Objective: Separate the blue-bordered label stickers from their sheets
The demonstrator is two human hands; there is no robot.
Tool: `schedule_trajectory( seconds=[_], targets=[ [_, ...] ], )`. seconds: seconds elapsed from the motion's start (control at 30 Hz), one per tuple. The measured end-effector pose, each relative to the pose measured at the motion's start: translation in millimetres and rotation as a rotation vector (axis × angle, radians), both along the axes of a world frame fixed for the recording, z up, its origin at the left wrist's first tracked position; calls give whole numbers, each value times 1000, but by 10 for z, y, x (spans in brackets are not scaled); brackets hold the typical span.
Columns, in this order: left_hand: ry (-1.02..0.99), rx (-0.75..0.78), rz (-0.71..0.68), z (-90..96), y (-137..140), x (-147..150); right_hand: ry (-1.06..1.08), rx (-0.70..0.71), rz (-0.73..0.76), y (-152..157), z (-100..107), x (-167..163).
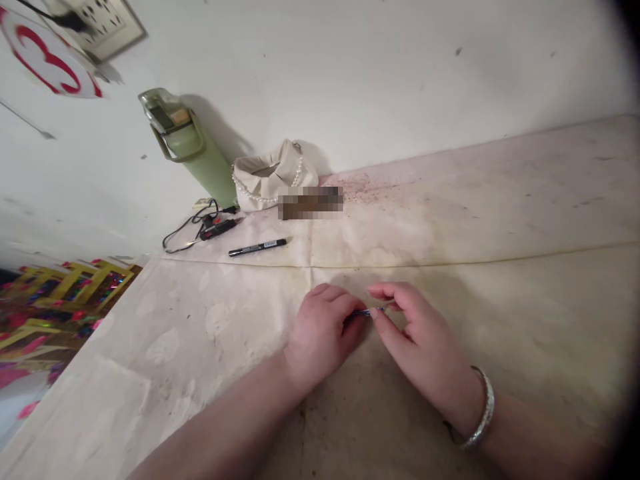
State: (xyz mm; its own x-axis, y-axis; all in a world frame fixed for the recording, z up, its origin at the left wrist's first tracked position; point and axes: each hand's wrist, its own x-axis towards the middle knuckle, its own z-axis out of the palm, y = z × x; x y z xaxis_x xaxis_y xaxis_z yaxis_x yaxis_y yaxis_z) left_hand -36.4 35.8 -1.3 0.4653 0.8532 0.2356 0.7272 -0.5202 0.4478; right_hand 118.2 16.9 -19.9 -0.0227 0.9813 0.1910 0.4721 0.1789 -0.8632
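Note:
Over the middle of the table, my left hand (325, 333) is closed round a thin, dark-blue, pen-like thing (361, 313). Most of its length is hidden in the fist, and its exact kind cannot be made out. A short end sticks out toward my right hand (417, 337), whose thumb and curled fingers pinch at its tip. The right index finger is bent above it, a little apart. A silver bangle (487, 407) circles my right wrist. Beyond the hands lies a black marker pen (257, 247), touched by neither.
At the back left of the cloth-covered table (210, 347) stand a green bottle (200, 153) and a cream bag (260, 177) with a pearl strap. A black glue gun (220, 229) with a cord lies nearby. A blurred-out patch (311, 203) covers something beside the bag.

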Motion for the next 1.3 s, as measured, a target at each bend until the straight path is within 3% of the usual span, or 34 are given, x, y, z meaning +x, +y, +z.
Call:
schedule_trajectory(
  seconds=[0.8,1.03,1.3],
  targets=[
    [50,-13,-23,-9,17,10,39,-60,40,11,30,-6],
    [-25,27,3,3,6,8,30,-41,45,19,38,-6],
    [45,12,-7,-11,11,13,33,-40,47,19,56,-5]
  ],
)
